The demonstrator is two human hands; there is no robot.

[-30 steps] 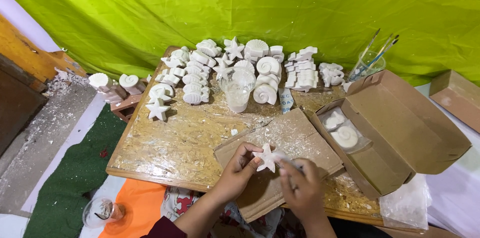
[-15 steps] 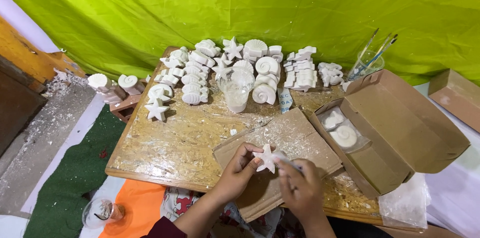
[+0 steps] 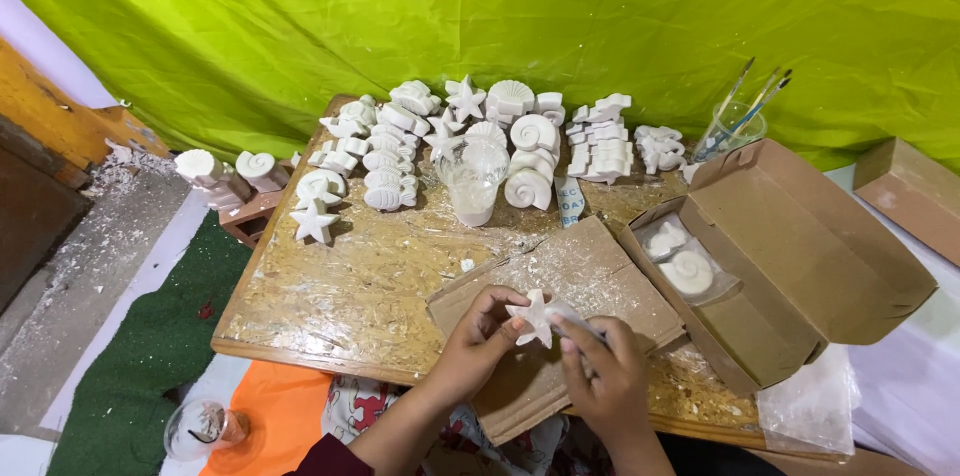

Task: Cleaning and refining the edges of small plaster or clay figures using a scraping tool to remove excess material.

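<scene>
Head view: our left hand point(image 3: 480, 336) curls around a white plaster starfish point(image 3: 532, 317), pinching it from the left; our right hand point(image 3: 605, 371) closes on its right side, gripping something thin we cannot make out. Beneath both lies a dusty cardboard sheet point(image 3: 600, 281) on a rough chipboard table point(image 3: 340, 286). Right of the hands gapes an open cardboard box point(image 3: 800, 266). Beyond them stand rows of chalky shell casts point(image 3: 400, 151), and nearer, a clear plastic cup point(image 3: 472, 181).
</scene>
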